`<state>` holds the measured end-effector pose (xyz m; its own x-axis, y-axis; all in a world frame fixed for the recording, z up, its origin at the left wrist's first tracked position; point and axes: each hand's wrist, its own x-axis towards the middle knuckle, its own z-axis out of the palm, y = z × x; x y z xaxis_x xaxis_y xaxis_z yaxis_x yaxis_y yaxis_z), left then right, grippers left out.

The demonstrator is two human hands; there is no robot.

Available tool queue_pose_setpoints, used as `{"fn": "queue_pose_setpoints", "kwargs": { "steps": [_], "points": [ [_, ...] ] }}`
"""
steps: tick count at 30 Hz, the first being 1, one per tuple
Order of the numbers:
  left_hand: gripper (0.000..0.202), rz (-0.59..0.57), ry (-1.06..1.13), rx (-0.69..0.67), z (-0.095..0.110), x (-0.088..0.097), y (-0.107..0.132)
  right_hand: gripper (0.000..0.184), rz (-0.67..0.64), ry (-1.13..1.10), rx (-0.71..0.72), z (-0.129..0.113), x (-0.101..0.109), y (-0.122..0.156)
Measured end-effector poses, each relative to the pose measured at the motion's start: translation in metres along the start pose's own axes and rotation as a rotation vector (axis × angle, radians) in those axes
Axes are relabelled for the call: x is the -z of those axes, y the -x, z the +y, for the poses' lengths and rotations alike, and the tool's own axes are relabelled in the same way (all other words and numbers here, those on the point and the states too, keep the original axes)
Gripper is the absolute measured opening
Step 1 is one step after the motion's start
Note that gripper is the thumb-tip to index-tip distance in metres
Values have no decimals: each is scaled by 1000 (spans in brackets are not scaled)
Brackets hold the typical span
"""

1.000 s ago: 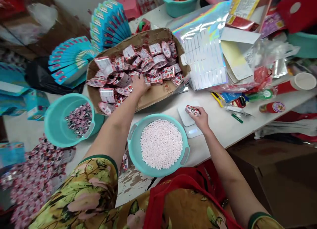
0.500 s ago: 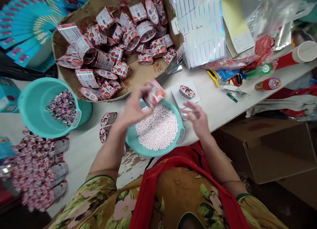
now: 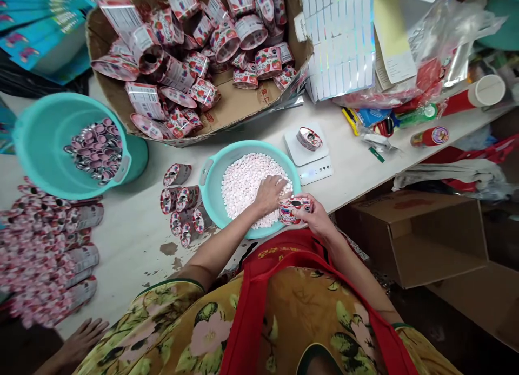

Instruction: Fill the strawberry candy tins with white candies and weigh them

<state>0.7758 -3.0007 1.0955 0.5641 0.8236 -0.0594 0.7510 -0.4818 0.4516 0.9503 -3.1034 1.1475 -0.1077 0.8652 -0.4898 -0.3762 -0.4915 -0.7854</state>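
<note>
My left hand (image 3: pixel 271 195) reaches into a turquoise basin (image 3: pixel 211 202) filled with small pale pink candies (image 3: pixel 239 183). Its fingers are stretched over the candies, the tips partly sunk among them. At the basin's right rim, my right hand (image 3: pixel 318 217) grips a strawberry-printed candy box (image 3: pixel 295 210), which has a dark hole in its top. Just beyond the basin, a similar box (image 3: pixel 310 139) rests on a white kitchen scale (image 3: pixel 316 169). Several more printed boxes (image 3: pixel 187 198) stand left of the basin.
A cardboard carton (image 3: pixel 243 115) of printed boxes lies behind the basin. To the left are a turquoise bucket (image 3: pixel 44 147) of small pink-and-silver pieces and a mass of finished-looking packs (image 3: pixel 36 250). A yellow cutter (image 3: pixel 350 120) lies right. Another person's hand (image 3: pixel 83 340) shows lower left.
The box has passed from my left hand to my right hand, near the basin's right rim. My left hand has moved down into the candies. The view has shifted a little.
</note>
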Motion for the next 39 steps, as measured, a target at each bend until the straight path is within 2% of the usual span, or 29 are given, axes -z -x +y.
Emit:
{"fn": "queue_pose_setpoints", "kwargs": {
  "steps": [2, 4, 7, 9, 12, 14, 16, 18, 21, 25, 31, 39],
  "points": [
    [37, -31, -56, 16, -6, -1, 18, 55, 69, 32, 33, -2, -2, -4],
    [30, 6, -40, 103, -21, 0, 28, 58, 112, 76, 67, -6, -6, -8],
    [16, 195, 136, 327, -42, 4, 24, 60, 105, 171, 139, -12, -11, -15],
    [15, 365, 404, 463, -46, 12, 17, 57, 95, 261, 205, -15, -15, -21],
    [26, 557, 1028, 615, -33, 31, 13, 48, 115, 460, 323, -15, -23, -32],
    [31, 611, 1393, 600, -15, 47, 16, 41, 123, 613, 403, -12, -30, -40],
    [34, 635, 1586, 505, 3, 61, 19, 38, 103, 739, 471, -8, -39, -49],
    [35, 646, 1632, 436, 17, 69, 19, 39, 80, 820, 507, -3, -49, -57],
    [36, 682, 1620, 419, 26, 67, 13, 37, 101, 879, 497, 2, -61, -65],
    [32, 760, 1616, 410, 23, 60, 6, 33, 112, 919, 489, 2, -67, -69],
    [29, 749, 1600, 386, 23, 63, 0, 33, 153, 931, 464, -4, -67, -70],
    [36, 732, 1566, 428, 20, 59, -12, 32, 179, 957, 432, -9, -68, -68]
  ]
}}
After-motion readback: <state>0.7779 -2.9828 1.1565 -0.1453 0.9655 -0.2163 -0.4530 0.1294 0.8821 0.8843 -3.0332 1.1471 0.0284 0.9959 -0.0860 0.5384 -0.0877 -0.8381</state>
